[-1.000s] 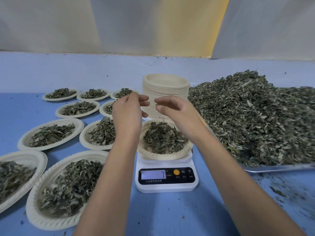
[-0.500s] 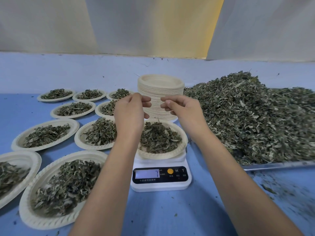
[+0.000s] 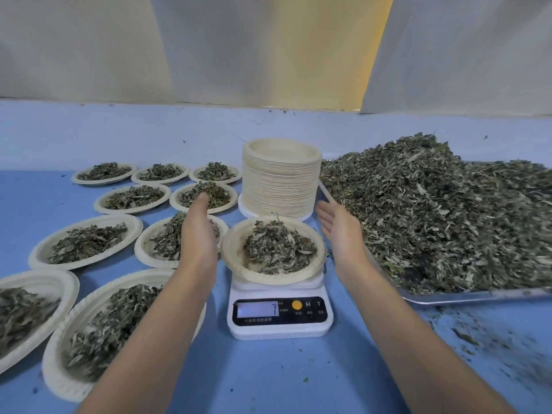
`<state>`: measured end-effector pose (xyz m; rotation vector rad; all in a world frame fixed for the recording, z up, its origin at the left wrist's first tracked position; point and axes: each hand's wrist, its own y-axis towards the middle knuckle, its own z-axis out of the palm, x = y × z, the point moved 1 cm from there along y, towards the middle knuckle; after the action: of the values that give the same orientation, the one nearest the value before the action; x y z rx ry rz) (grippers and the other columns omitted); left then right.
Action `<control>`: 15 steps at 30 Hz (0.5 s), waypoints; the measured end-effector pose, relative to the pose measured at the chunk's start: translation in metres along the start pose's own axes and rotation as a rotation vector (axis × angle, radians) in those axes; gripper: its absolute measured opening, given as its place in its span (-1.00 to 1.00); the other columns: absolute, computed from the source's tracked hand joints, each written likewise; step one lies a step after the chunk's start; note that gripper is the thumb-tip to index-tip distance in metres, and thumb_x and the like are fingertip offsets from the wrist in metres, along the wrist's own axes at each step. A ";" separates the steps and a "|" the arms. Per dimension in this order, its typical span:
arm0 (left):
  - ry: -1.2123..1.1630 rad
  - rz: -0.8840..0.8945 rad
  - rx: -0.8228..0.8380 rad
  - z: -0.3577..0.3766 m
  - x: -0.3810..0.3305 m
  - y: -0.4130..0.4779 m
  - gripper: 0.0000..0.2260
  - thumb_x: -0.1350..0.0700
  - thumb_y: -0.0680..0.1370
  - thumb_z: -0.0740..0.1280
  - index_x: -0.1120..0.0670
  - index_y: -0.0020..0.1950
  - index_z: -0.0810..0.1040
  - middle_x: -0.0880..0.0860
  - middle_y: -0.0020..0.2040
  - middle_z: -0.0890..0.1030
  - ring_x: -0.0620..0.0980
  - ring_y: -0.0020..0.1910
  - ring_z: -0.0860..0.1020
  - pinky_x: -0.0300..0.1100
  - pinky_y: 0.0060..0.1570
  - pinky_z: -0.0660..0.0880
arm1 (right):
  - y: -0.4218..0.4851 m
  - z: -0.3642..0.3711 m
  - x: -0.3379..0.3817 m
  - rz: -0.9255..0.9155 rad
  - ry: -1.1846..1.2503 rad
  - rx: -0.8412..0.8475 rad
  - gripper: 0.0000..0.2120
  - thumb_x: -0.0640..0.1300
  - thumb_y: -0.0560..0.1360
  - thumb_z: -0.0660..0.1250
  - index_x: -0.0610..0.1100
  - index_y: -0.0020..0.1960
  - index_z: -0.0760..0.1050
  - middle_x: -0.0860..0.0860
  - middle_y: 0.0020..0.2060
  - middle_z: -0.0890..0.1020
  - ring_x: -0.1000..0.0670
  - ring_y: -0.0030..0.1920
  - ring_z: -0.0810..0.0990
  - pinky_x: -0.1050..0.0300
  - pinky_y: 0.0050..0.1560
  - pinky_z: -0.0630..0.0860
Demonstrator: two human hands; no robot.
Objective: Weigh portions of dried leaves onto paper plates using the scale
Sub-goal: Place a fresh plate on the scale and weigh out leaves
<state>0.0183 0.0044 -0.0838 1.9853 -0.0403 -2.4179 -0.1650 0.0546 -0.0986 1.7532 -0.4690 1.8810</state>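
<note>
Leaves (image 3: 277,249) sit heaped in the paper plate (image 3: 233,258) on the white scale (image 3: 280,324), at the middle of the blue table (image 3: 268,380). The display (image 3: 257,309) seems to read 7, though it is blurred. Half a second ago both hands met above the plate with fingertips pinched together; now they have parted and dropped to its sides. The left hand (image 3: 198,234) and right hand (image 3: 337,228) flank the rim with fingers straight, holding nothing. Behind stands a stack of plates (image 3: 280,180); to the right, a tray (image 3: 478,295) carries a loose heap (image 3: 433,210). Filled plates (image 3: 86,242) spread leftward, the left hand and forearm covering parts of two.
</note>
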 end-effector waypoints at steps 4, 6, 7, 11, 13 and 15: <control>-0.117 -0.137 0.046 -0.007 0.011 0.003 -0.49 -0.12 0.65 0.00 0.08 0.55 0.12 -0.01 0.53 0.19 -0.09 0.50 0.14 -0.16 0.43 0.06 | -0.002 0.001 -0.005 0.051 0.051 -0.008 -0.63 -0.13 0.65 0.06 -0.22 0.39 0.38 -0.08 0.34 0.48 -0.01 0.34 0.44 0.16 0.29 0.33; -0.147 -0.183 0.068 -0.004 0.014 0.003 -0.47 -0.13 0.65 0.01 0.10 0.55 0.13 0.01 0.53 0.20 -0.07 0.50 0.16 -0.13 0.43 0.07 | -0.001 0.002 -0.006 0.060 0.067 -0.010 -0.63 -0.16 0.65 0.05 -0.24 0.39 0.37 -0.10 0.34 0.47 -0.02 0.34 0.44 0.12 0.35 0.32; -0.157 -0.192 0.063 -0.001 0.016 0.001 -0.48 -0.12 0.65 0.04 0.11 0.54 0.16 0.02 0.52 0.23 -0.06 0.49 0.18 -0.11 0.43 0.10 | -0.001 0.003 -0.007 0.060 0.072 -0.012 -0.63 -0.17 0.65 0.05 -0.25 0.39 0.37 -0.11 0.34 0.48 -0.03 0.34 0.44 0.10 0.38 0.31; -0.167 -0.179 0.026 0.005 0.018 -0.003 -0.53 -0.07 0.65 0.09 0.14 0.49 0.26 0.05 0.47 0.32 -0.04 0.45 0.27 -0.11 0.40 0.16 | -0.002 0.005 -0.007 0.041 0.071 -0.018 -0.65 -0.19 0.63 0.06 -0.23 0.36 0.42 -0.09 0.30 0.51 -0.01 0.30 0.47 0.10 0.36 0.34; -0.150 -0.172 0.019 0.006 0.020 -0.003 -0.54 -0.07 0.65 0.10 0.14 0.48 0.28 0.05 0.46 0.34 -0.04 0.44 0.30 -0.09 0.42 0.17 | -0.003 0.005 -0.006 0.037 0.075 -0.016 -0.66 -0.21 0.63 0.07 -0.23 0.35 0.43 -0.09 0.29 0.53 -0.01 0.29 0.48 0.11 0.35 0.35; -0.148 -0.177 0.013 0.006 0.021 -0.003 -0.55 -0.06 0.65 0.10 0.15 0.46 0.31 0.07 0.45 0.36 -0.03 0.42 0.32 -0.07 0.43 0.19 | -0.004 0.005 -0.006 0.033 0.073 -0.017 -0.66 -0.22 0.62 0.08 -0.23 0.33 0.45 -0.09 0.27 0.54 0.00 0.27 0.49 0.11 0.35 0.35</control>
<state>0.0085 0.0067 -0.1033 1.8859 0.1240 -2.6758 -0.1582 0.0540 -0.1043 1.6698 -0.4881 1.9509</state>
